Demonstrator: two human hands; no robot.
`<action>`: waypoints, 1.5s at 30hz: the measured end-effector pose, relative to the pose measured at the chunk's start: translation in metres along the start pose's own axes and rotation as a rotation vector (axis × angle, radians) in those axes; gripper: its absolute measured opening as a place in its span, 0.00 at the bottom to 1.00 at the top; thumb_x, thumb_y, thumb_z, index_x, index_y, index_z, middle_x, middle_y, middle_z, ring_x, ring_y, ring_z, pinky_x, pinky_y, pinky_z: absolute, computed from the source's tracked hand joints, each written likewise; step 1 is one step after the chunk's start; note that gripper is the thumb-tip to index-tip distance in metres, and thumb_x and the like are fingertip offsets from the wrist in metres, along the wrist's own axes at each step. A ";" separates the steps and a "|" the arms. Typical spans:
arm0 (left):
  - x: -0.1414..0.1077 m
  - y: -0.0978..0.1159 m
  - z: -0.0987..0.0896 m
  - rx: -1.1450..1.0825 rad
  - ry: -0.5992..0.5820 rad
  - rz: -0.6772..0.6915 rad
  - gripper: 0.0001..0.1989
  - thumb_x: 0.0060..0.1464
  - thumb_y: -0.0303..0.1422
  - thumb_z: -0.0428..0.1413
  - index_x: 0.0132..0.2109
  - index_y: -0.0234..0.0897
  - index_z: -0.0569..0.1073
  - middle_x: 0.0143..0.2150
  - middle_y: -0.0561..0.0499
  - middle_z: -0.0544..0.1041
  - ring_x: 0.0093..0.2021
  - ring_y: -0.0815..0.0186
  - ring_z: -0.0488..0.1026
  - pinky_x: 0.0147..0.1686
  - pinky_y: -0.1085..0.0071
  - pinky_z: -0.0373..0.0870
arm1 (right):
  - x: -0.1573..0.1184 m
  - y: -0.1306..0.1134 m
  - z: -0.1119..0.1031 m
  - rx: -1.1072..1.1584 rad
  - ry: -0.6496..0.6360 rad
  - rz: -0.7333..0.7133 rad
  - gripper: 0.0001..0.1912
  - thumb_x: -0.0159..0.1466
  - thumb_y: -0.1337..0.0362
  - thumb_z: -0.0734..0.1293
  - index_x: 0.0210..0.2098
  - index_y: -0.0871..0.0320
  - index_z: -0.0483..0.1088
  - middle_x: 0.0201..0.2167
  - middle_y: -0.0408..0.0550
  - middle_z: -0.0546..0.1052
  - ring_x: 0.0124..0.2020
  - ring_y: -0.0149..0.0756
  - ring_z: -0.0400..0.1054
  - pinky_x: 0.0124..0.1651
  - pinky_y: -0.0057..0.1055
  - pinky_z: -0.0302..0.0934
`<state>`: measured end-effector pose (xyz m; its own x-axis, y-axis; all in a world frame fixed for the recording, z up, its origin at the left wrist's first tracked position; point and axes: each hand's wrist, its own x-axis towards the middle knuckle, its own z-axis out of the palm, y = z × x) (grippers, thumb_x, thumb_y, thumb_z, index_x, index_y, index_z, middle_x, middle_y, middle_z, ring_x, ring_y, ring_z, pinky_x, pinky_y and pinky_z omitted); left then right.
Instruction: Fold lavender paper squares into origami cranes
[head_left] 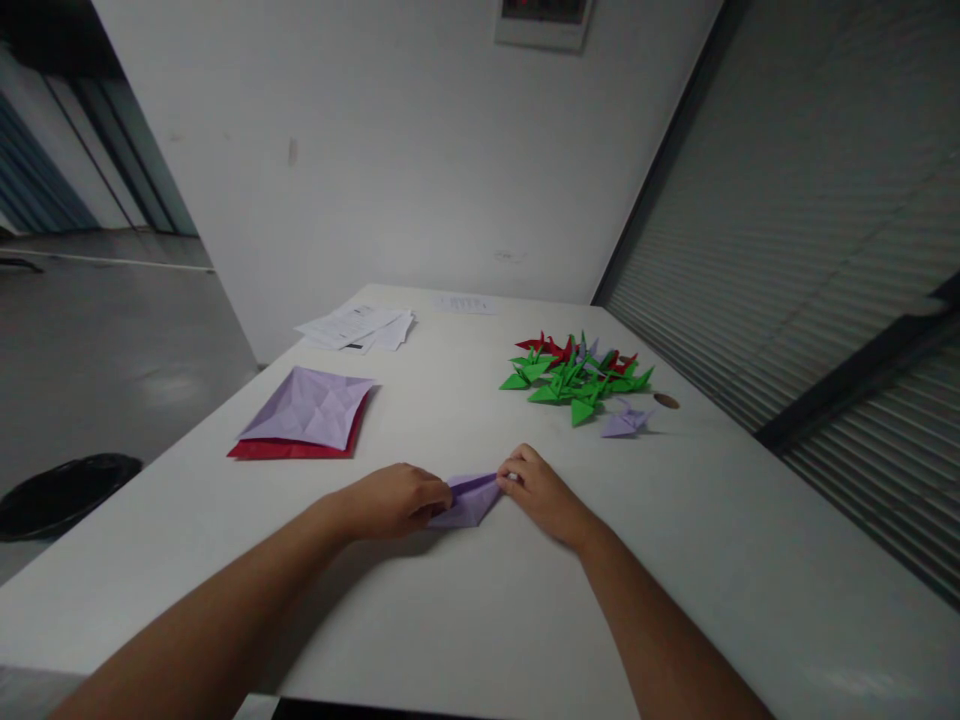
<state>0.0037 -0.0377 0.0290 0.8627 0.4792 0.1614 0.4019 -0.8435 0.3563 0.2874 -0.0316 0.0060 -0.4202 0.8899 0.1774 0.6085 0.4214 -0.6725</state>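
I have the purple paper (477, 503) low over the desk (420, 620), fingers of my left hand (401, 500) and right hand (544, 492) pinched on opposite ends. Pulling unevenly could skew its folds; tugging too hard might tear it.

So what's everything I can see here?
Folded paper: one, purple, between the hands
Creased paper: count unclear, purple, table's left
Red paper: count unclear, red, beneath that
Bird heap: one, green, red, purple, table's right
Lone paper bird: one, purple, nearer than heap
Oval spot: one, brown, beside heap
Printed papers: several, white, far left
Flat sheet: one, white, near wall
Table: one, white, centre
Wall: one, white, behind
Wall unit: one, pale, top
Blinds: grey, right
Curtains: bluish, left
Floor: grey, left
Hands: two, bare, left and right
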 end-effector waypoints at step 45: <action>0.001 -0.006 0.005 -0.094 -0.059 0.079 0.21 0.59 0.19 0.53 0.56 0.41 0.76 0.63 0.45 0.74 0.59 0.58 0.76 0.57 0.65 0.72 | 0.004 0.013 0.009 -0.029 0.094 -0.006 0.08 0.60 0.74 0.70 0.38 0.58 0.77 0.34 0.45 0.74 0.32 0.34 0.68 0.37 0.30 0.62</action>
<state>0.0032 -0.0329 0.0225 0.9081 0.3950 0.1393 0.3040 -0.8503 0.4297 0.2874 -0.0239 -0.0082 -0.3601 0.8991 0.2489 0.6256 0.4306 -0.6505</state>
